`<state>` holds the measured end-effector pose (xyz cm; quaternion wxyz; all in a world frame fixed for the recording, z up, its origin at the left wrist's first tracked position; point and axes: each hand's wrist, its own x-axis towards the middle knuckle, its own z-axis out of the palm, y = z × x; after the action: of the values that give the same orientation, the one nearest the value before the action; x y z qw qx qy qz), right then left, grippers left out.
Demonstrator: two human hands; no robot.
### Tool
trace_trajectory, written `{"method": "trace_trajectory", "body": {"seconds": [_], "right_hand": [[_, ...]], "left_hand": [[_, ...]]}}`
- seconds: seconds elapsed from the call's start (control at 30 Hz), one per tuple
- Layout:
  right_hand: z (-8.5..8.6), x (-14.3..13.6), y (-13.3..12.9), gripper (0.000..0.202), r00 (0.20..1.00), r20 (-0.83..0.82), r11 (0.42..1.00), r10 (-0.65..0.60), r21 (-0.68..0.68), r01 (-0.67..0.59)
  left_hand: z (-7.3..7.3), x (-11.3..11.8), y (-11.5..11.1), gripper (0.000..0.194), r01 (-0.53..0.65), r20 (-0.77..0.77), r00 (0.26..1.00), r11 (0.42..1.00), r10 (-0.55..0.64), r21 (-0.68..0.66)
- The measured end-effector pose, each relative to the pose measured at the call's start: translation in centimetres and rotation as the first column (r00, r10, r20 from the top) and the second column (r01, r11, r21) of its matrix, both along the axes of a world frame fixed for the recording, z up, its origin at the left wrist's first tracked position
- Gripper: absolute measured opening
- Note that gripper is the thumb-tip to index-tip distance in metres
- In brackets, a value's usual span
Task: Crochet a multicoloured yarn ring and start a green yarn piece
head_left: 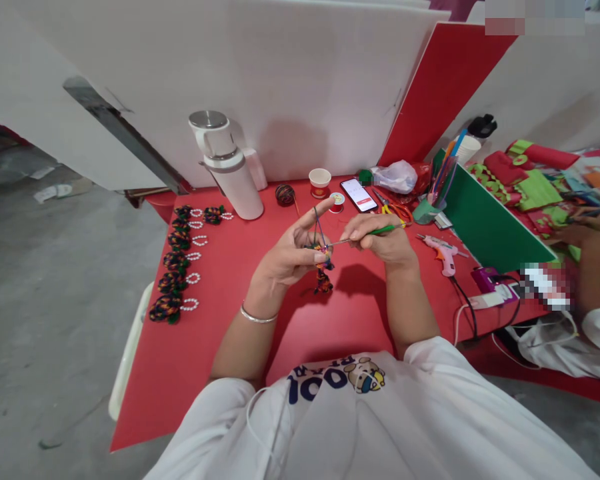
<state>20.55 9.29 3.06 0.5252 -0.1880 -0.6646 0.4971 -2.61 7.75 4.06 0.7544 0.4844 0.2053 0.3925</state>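
Observation:
In my left hand (297,253) a small multicoloured crochet piece (323,277) is pinched between thumb and fingers, its lower end hanging down. Dark yarn (319,227) runs from it up over my raised index finger. My right hand (383,239) grips a crochet hook (380,230) with a green handle, and the hook's metal tip meets the top of the piece. A dark ball of yarn (285,194) lies beyond my left hand. At the table's left stand rows of finished-looking multicoloured crochet pieces (166,308) with white bead loops (190,305).
A white tumbler (233,177), paper cup (320,181) and phone (359,195) line the back of the red table (200,373). To the right are scissors (397,208), a pink glue gun (445,253), cables and a green divider (500,217). Beyond it, another person's arm (597,267) rests near bright fabric.

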Motion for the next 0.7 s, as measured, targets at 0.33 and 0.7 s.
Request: {"method": "trace_trajectory", "body": {"seconds": [0.33, 0.7], "right_hand": [[0.7, -0.3, -0.4, 0.022, 1.0, -0.011, 0.996, 0.023, 0.087, -0.022], [1.3, -0.2, -1.8, 0.032, 0.991, -0.012, 0.989, -0.131, -0.071, 0.129]], "left_hand": [[-1.4, 0.0, 0.5, 0.122, 0.085, -0.007, 0.996, 0.996, -0.085, -0.008], [-0.9, 0.1, 0.4, 0.117, 0.065, 0.046, 0.997, 0.996, -0.063, -0.064]]}}
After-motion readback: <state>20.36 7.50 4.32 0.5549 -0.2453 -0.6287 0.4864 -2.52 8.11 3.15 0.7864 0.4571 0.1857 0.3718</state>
